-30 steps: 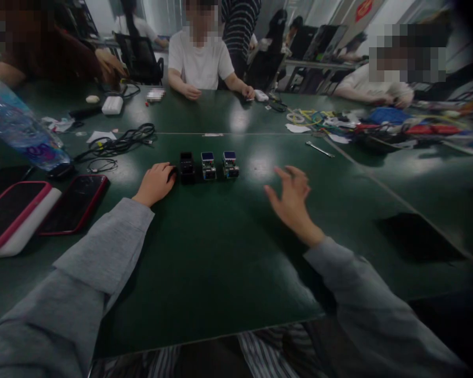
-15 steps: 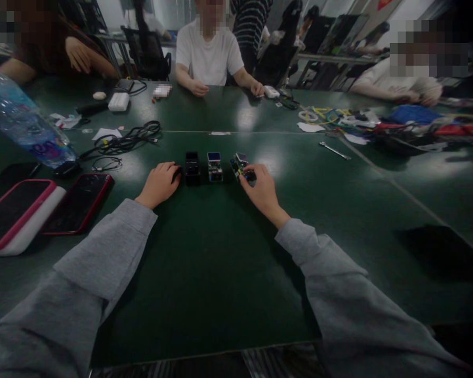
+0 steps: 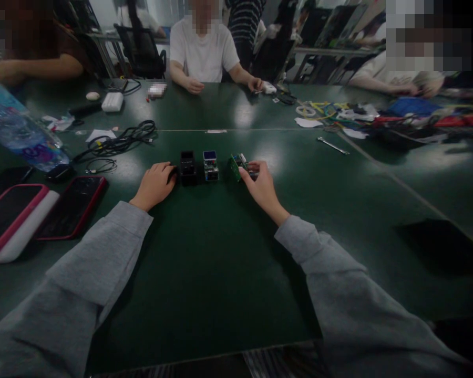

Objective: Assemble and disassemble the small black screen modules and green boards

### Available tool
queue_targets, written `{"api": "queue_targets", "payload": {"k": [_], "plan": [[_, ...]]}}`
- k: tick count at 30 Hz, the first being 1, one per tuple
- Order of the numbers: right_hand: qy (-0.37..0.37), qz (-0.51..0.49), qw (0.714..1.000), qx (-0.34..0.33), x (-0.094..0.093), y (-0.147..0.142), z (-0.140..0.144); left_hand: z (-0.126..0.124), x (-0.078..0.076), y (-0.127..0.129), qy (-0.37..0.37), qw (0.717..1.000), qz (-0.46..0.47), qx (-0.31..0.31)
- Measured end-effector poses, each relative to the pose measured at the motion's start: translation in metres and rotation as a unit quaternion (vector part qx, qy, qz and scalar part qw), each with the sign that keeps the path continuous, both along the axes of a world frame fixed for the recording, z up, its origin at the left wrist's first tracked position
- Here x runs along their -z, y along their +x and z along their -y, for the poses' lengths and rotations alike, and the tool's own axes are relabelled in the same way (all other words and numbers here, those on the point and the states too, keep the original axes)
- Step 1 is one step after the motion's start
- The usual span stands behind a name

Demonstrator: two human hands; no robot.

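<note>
My right hand [image 3: 262,186] pinches a small green circuit board [image 3: 234,168] between thumb and fingers, with its flat green face tilted to the left. Part of the board is hidden behind the fingers. To its left, apart from it, stands another small circuit board with a screen [image 3: 211,164]. A black plastic case [image 3: 188,167] with an open-looking front stands beside that one. Just left of the case, my left hand [image 3: 153,184] rests on the table, its fingers curled round something dark that is mostly hidden.
Phones in red cases [image 3: 73,207] and a plastic bottle [image 3: 27,131] lie at left, near coiled black cables [image 3: 122,139]. A wrench [image 3: 333,146] and a pile of cables [image 3: 402,123] are at right. A person in a white shirt [image 3: 203,50] sits opposite.
My right hand has turned the circuit board, so its green flat side now shows. My left hand stays by the black case. The view has shifted slightly.
</note>
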State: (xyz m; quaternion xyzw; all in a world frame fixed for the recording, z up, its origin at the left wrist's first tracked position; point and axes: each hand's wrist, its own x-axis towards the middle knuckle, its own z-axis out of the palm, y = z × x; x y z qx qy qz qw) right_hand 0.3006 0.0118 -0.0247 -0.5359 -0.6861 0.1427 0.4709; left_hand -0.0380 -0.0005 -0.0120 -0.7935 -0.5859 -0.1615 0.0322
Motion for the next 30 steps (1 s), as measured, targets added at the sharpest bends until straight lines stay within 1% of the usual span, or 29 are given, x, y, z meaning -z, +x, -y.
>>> {"api": "queue_targets", "payload": {"k": [3, 5, 8, 11, 17, 20, 22, 24, 26, 28, 30], "plan": [[0.015, 0.019, 1.0, -0.003, -0.003, -0.001, 0.003, 0.0, 0.001, 0.0, 0.002, 1.0, -0.003, -0.002], [0.013, 0.013, 1.0, -0.004, -0.005, -0.002, 0.005, -0.001, 0.001, 0.0, 0.003, 1.0, -0.001, -0.002], [-0.015, -0.02, 1.0, -0.002, -0.007, -0.002, 0.006, -0.001, 0.002, -0.001, 0.004, 1.0, 0.004, -0.002], [-0.038, -0.039, 0.999, 0.001, -0.005, 0.0, 0.003, -0.001, 0.002, -0.001, 0.0, 1.0, 0.005, -0.001], [-0.02, 0.006, 0.999, 0.034, 0.004, 0.006, -0.008, -0.002, 0.002, -0.002, -0.001, 1.0, 0.012, 0.005], [-0.025, -0.017, 0.999, 0.038, 0.004, 0.006, -0.009, -0.001, 0.002, -0.001, 0.004, 1.0, 0.012, 0.003], [-0.009, -0.021, 0.999, 0.045, 0.002, 0.004, -0.008, 0.0, 0.001, -0.001, 0.006, 1.0, 0.009, 0.002], [0.024, 0.021, 0.998, 0.045, 0.001, 0.0, -0.009, 0.0, 0.001, -0.001, 0.009, 1.0, 0.005, 0.003], [0.043, 0.085, 0.995, 0.027, 0.0, -0.004, -0.009, 0.0, 0.001, 0.0, 0.009, 1.0, 0.004, 0.005], [0.038, 0.115, 0.993, 0.006, -0.004, -0.006, -0.009, -0.001, 0.002, -0.001, 0.01, 1.0, 0.005, 0.007], [0.029, 0.114, 0.993, -0.016, -0.009, -0.004, -0.003, -0.001, 0.002, -0.001, 0.01, 1.0, 0.006, 0.007]]}}
